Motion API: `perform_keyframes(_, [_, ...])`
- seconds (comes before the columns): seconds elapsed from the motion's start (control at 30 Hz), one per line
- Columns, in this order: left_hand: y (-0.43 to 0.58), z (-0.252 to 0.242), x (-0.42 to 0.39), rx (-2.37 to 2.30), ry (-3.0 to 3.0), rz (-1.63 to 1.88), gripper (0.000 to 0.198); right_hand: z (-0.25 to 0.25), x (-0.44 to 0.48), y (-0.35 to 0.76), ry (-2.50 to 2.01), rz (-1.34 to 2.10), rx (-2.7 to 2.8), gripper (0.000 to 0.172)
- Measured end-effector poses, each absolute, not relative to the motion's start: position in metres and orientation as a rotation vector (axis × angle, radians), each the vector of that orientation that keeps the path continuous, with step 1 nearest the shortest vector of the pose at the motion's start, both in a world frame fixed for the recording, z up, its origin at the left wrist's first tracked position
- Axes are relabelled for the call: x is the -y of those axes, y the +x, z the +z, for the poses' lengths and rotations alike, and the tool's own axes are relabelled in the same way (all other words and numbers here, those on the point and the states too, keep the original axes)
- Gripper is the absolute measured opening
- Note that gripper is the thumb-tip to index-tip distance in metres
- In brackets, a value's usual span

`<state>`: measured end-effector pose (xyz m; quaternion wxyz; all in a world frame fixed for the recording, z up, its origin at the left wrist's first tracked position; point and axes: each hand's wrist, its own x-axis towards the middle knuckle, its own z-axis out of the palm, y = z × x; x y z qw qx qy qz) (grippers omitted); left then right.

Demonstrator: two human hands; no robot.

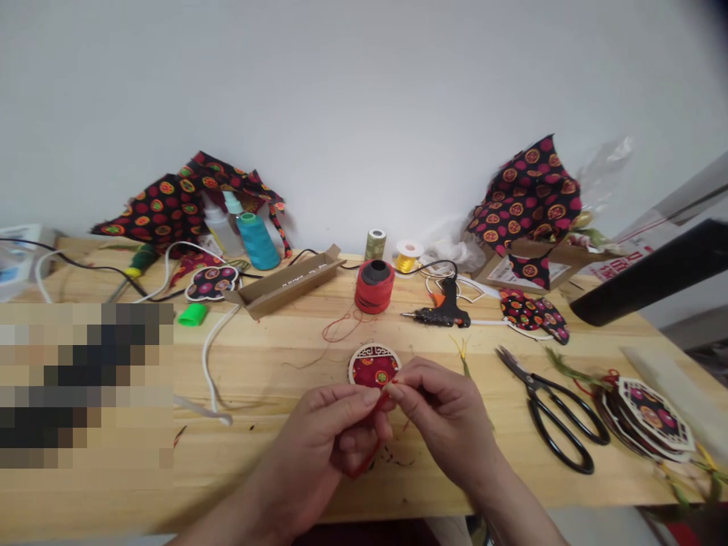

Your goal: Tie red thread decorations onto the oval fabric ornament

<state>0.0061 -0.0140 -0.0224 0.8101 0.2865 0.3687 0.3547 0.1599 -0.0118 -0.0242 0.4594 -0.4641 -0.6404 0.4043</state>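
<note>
1. Both of the person's bare hands were at work above the pale wooden table (255, 440), near its front edge, which ran beneath the forearms.
2. The left hand (335, 432) pinched a thin red cord (359, 472) between thumb and forefinger, its other fingers curled in.
3. The right hand (447, 417) gripped the same cord by thumb and fingertips, meeting the left just in front of the round, pale-rimmed pendant with red patterned fabric (372, 368) (what exactly sat between the fingertips was too small to tell).
4. The pendant lay on the table beyond the hands, its lower part hidden by them; whether they touched it, I could not tell.
5. For moving, bare wood stretched leftward from the left hand to the looped white cable (209, 356), and a narrower strip separated the right hand from the black-handled metal scissors (533, 381).
6. Counted: one cord, one pair of scissors, one black glue gun with an orange trigger (449, 311), and four thread spools: red (375, 292), teal (260, 244), mottled green (375, 244) and yellow (406, 262).
7. One stack of pale-framed fabric ornaments (654, 413) lay right of the scissors, near the front edge; its layers overlapped too closely to count.
</note>
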Motion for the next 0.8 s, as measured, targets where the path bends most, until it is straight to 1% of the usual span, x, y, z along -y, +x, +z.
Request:
perform_keyframes(0.13, [0.008, -0.022, 0.015, -0.877, 0.681, 0.748, 0.028, -0.024, 0.013, 0.159, -1.138, 0.917, 1.596, 0.014])
perform_keyframes(0.27, [0.01, -0.018, 0.013, -0.997, 0.794, 0.73, 0.024, -0.024, 0.016, 0.159, -1.147, 0.912, 1.6, 0.013])
perform_keyframes(0.47, [0.009, -0.01, 0.014, -1.311, 1.276, 0.808, 0.012, -0.022, 0.016, 0.158, -1.188, 0.902, 1.575, 0.017])
perform_keyframes(0.63, [0.007, -0.017, 0.018, -1.419, 1.641, 0.942, 0.011, -0.021, 0.016, 0.156, -1.189, 0.91, 1.538, 0.018])
perform_keyframes(0.8, [0.005, -0.024, 0.017, -1.369, 1.875, 1.13, 0.022, -0.023, 0.018, 0.155, -1.219, 0.958, 1.476, 0.018])
